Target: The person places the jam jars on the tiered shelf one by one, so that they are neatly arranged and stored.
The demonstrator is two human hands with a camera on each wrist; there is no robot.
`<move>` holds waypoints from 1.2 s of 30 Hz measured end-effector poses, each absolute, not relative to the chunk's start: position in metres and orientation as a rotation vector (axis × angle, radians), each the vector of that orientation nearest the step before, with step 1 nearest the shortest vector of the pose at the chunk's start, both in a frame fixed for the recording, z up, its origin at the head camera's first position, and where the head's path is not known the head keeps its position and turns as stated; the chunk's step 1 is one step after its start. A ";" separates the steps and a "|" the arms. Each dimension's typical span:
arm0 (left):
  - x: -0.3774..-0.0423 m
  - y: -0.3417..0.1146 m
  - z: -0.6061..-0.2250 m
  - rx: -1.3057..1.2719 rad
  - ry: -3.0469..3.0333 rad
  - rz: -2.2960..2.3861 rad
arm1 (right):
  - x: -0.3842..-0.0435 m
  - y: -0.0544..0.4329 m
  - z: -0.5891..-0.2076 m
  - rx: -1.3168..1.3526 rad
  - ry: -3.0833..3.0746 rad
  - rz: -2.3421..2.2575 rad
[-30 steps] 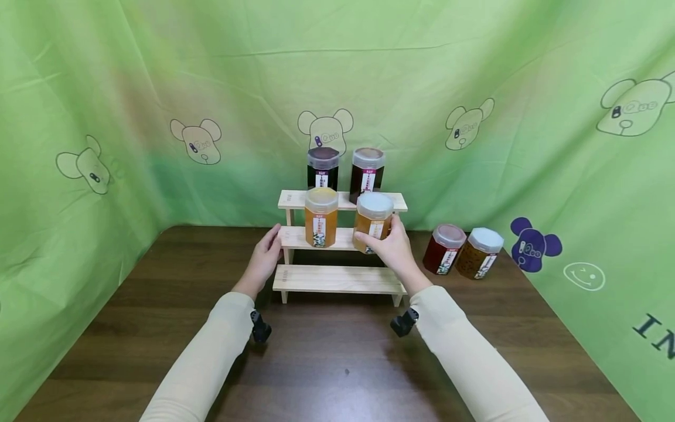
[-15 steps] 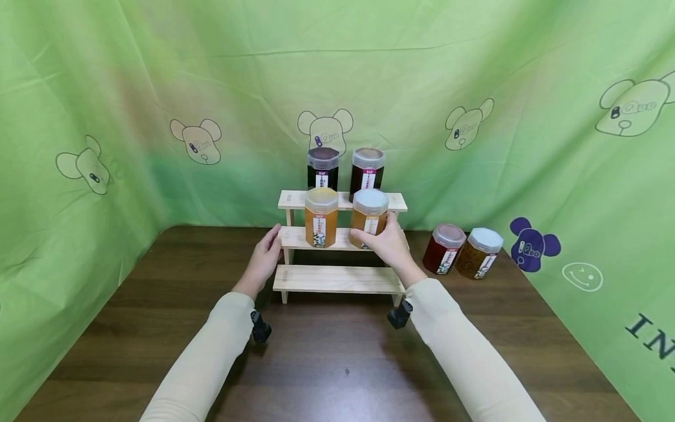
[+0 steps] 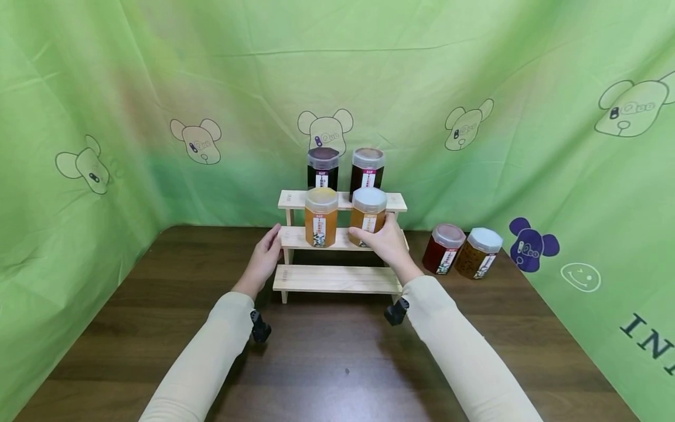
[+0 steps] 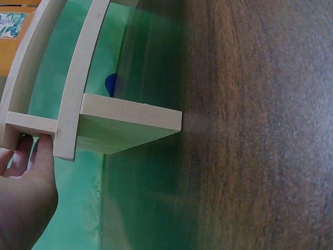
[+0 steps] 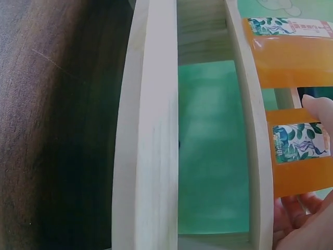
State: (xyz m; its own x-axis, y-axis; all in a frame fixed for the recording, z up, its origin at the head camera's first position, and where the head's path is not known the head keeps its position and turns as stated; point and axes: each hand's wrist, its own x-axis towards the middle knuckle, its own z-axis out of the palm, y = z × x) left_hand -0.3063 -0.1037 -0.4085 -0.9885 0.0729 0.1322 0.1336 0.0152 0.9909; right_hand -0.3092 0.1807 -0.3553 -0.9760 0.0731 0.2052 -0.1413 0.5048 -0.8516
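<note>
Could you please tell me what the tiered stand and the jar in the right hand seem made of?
Tiered stand: probably bare wood, pale, matte, with faint grain. Jar in the right hand: clear, smooth plastic or glass, amber contents showing through.

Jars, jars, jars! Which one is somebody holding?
The pale-lidded orange jar, just right of the yellow-lidded orange jar at the middle shelf in the head view. The person's right grip is around it; the other five are untouched.
</note>
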 end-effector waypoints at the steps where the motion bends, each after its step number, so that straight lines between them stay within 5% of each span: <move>1: -0.306 -0.104 -0.409 -0.222 -2.210 -2.161 | -0.309 0.180 -0.356 0.052 -2.532 1.463; 36: -0.310 -0.105 -0.412 -0.228 -2.221 -2.167 | -0.294 0.221 -0.358 0.199 -2.545 1.412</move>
